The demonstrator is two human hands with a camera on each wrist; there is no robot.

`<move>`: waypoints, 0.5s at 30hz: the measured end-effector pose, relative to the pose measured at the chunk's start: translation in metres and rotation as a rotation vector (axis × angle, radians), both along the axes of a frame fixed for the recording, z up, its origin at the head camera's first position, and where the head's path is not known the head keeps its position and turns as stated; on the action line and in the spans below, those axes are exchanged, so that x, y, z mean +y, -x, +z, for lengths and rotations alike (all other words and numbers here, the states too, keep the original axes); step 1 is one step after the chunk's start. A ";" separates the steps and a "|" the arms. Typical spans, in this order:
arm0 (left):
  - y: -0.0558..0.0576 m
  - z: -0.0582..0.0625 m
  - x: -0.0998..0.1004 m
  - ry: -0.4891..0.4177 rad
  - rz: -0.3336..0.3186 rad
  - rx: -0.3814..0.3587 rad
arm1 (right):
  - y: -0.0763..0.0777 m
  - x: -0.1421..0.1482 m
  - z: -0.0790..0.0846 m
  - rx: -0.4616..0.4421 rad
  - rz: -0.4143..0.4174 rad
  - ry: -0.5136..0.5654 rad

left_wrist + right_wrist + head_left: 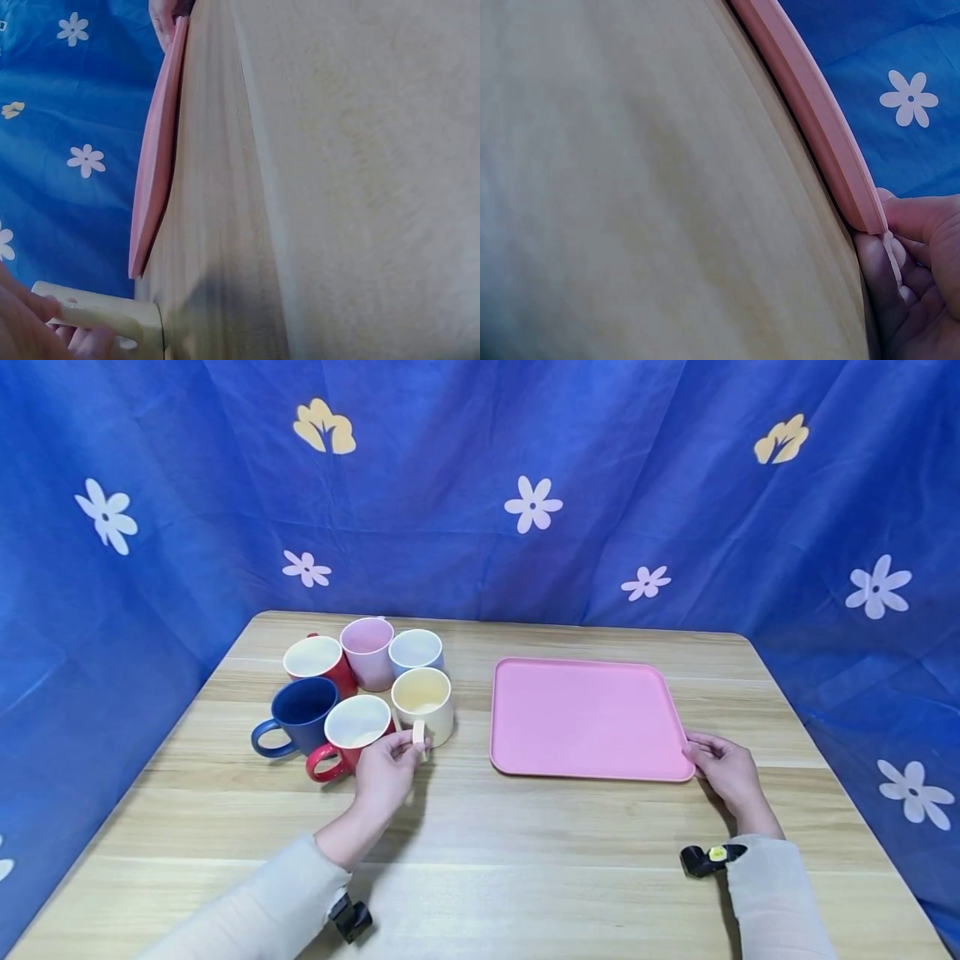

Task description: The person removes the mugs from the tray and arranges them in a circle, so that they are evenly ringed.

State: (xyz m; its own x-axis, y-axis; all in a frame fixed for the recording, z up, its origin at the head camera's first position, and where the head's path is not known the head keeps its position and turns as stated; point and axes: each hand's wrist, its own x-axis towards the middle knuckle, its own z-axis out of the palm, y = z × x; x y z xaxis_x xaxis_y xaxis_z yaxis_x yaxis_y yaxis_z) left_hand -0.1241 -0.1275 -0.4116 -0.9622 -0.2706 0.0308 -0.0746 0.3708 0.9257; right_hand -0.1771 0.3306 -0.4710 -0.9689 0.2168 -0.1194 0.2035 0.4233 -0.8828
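Observation:
My left hand pinches the handle of a cream mug, which stands upright at the near right of a cluster of mugs. In the left wrist view, thumb and fingers close around the handle of that cream mug. Over to the right, a flat pink tray lies on the table. My right hand grips its right edge near the front corner. The right wrist view shows the thumb above the rim of the pink tray and fingers tucked beneath it.
Around the cream mug stand a red mug, a navy mug, a second red mug, a pink mug and a pale blue mug. Behind the wooden table hangs a blue flowered curtain.

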 end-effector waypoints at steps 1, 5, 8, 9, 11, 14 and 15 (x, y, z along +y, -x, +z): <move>-0.001 0.000 0.001 -0.003 -0.004 0.005 | 0.000 0.000 0.000 0.004 0.001 0.001; -0.006 0.004 0.005 0.000 -0.046 0.012 | -0.001 -0.001 0.001 0.009 0.001 -0.008; -0.010 0.008 0.007 -0.024 -0.093 -0.009 | -0.001 -0.001 0.001 0.001 0.000 -0.017; -0.011 0.009 0.008 -0.039 -0.107 -0.018 | -0.001 -0.001 0.001 -0.002 0.003 -0.017; -0.013 0.012 0.008 -0.064 -0.127 -0.033 | -0.001 -0.001 0.002 0.000 0.014 -0.012; -0.016 0.017 0.008 -0.070 -0.141 -0.051 | -0.001 -0.001 0.005 0.004 0.050 -0.002; -0.017 0.019 0.008 -0.065 -0.143 -0.054 | -0.001 0.000 0.007 0.001 0.068 0.000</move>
State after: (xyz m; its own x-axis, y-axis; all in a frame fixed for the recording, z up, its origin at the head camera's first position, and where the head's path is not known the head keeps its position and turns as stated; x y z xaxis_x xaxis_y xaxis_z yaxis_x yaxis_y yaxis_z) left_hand -0.1066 -0.1195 -0.3922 -0.9908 -0.1308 -0.0354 -0.0761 0.3204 0.9442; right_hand -0.1760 0.3303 -0.4638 -0.9815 0.1509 -0.1181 0.1733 0.4362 -0.8830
